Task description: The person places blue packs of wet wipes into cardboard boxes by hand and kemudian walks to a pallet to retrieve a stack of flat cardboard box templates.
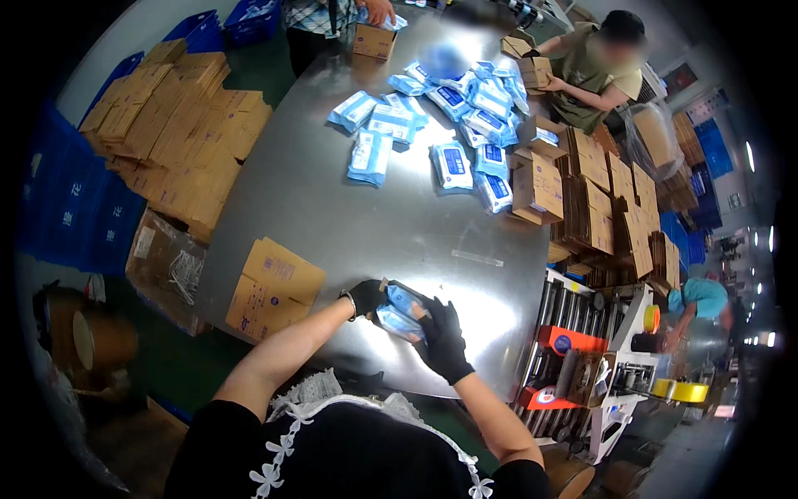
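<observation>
Close to the near edge of the metal table, my two black-gloved hands hold light-blue soft packs of wipes between them. They look like two packs side by side, but the fingers cover part of them. My left hand grips their left end, and my right hand closes round the right side. A flattened brown cardboard carton lies on the table left of my left forearm. Farther up, a loose heap of blue-and-white wipe packs is spread out, with one pack at its near left.
Open cartons stand on the right table edge, beside stacked flat cartons. More flat cardboard piles up on the left, near blue crates. A roller machine adjoins the right side. Two people work at the far end, handling cartons.
</observation>
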Demonstrator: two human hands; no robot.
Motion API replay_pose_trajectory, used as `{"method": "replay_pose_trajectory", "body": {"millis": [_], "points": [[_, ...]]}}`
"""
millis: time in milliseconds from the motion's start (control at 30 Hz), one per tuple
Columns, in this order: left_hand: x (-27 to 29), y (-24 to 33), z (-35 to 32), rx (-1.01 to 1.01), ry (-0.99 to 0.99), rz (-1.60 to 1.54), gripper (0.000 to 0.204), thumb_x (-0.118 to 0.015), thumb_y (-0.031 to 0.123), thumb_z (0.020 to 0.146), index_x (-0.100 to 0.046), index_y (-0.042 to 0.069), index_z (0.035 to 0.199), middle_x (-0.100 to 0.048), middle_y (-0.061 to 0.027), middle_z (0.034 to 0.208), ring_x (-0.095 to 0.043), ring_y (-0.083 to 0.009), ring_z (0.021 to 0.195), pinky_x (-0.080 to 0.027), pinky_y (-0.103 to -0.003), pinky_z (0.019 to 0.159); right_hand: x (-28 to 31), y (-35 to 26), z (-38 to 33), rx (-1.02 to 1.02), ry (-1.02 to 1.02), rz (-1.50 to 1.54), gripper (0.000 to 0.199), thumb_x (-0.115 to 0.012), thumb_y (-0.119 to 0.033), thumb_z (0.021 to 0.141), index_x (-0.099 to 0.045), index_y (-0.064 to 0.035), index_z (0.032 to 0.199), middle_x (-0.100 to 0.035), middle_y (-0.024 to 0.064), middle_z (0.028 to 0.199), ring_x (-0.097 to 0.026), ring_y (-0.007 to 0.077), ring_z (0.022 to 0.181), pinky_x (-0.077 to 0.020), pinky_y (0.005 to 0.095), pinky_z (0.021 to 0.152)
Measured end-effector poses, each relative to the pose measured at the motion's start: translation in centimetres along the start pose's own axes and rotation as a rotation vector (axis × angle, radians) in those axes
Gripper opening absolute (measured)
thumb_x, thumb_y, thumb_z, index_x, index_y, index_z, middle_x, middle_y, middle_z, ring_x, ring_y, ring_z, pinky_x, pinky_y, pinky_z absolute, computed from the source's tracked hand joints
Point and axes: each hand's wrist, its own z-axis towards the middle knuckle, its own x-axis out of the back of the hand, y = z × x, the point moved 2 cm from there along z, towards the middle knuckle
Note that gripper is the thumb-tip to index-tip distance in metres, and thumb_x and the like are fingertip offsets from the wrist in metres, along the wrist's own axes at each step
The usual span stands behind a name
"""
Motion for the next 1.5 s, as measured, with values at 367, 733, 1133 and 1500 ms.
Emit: {"method": "replay_pose_trajectory", "body": {"millis": [367,733,1133,1500], "points": [[-3.6,4.7,-4.2,-0.170,0.407,0.350,0.018,-0.057,0.023,0.080,-0.060,0.009,0.091,-0.060,-0.0158,0.078,-0.061,-0.0359,0.075,-0.049,-0.045,0.068,-6.7,3.2,-5.9,-0.367,-0.041,0.274,0.052,-0.083,-0.032,0.065,-0.060,-0.0073,0.105,-0.063,0.0100,0.096,-0.060,0.0293,0.090,-0.0483,0.0411,0.080],[-5.5,1.8,-1.5,-0.311,0.123,-0.205,0.078,-0.066,0.024,0.083,-0.021,0.000,0.142,-0.038,-0.0182,0.135,-0.040,-0.0270,0.126,-0.033,-0.039,0.105,-6.7,4.8,-1.4,-0.146,0.080,-0.001,0.035,-0.065,-0.020,0.080,-0.057,-0.0042,0.111,-0.062,0.0119,0.101,-0.060,0.0286,0.096,-0.0475,0.0401,0.083],[-33.3,16.7,7.3,-0.562,-0.113,0.112,0.041,-0.057,0.031,0.091,-0.049,0.000,0.116,-0.055,-0.0178,0.110,-0.055,-0.0271,0.099,-0.044,-0.037,0.089,3.2,21.8,-25.5,-0.482,0.097,-0.189,0.060,-0.056,-0.046,0.084,-0.047,-0.0148,0.135,-0.044,0.0140,0.137,-0.038,0.0336,0.129,-0.0132,0.0572,0.112],[0.1,-13.1,-9.0,0.313,1.327,0.652,0.048,-0.062,0.018,0.079,-0.051,-0.003,0.121,-0.055,-0.0220,0.117,-0.049,-0.0376,0.114,-0.039,-0.044,0.099,-1.8,19.8,-22.3,-0.462,0.251,0.009,0.034,-0.046,-0.023,0.092,-0.054,-0.0014,0.117,-0.060,0.0141,0.111,-0.059,0.0231,0.096,-0.0481,0.0356,0.081]]}}
